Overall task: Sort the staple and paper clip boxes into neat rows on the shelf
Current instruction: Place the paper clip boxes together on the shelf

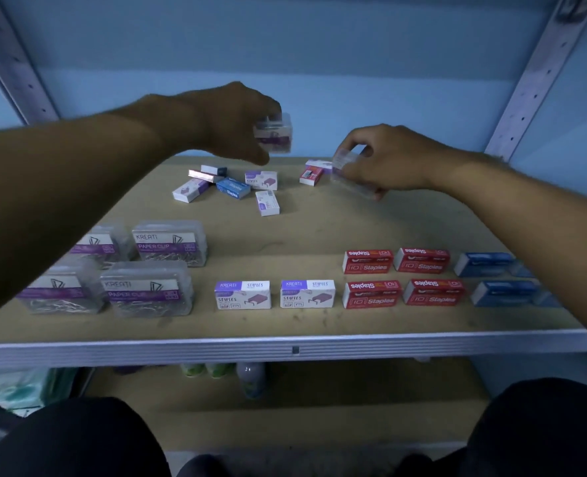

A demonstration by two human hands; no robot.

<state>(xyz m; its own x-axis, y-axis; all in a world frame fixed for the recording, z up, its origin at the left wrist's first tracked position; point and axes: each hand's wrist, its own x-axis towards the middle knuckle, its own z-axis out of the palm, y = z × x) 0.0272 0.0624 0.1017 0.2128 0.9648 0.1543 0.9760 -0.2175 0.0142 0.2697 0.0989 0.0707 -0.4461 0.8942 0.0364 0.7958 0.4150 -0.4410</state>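
My left hand (231,118) holds a clear paper clip box (274,133) in the air above the back of the shelf. At the back right, my right hand (386,158) grips another clear paper clip box (347,173), low over the shelf board (285,232). Several clear paper clip boxes (169,243) stand in two rows at the front left. Two white-and-purple staple boxes (243,294) sit in the front middle. Red staple boxes (371,293) form two rows to their right, then blue staple boxes (505,293). A loose heap of small staple boxes (233,187) lies at the back.
The shelf's metal front edge (295,349) runs across below the rows. Slotted metal uprights (540,74) stand at both back corners before a blue wall. A lower shelf holds small bottles (250,376). My dark-clothed knees (78,438) fill the bottom.
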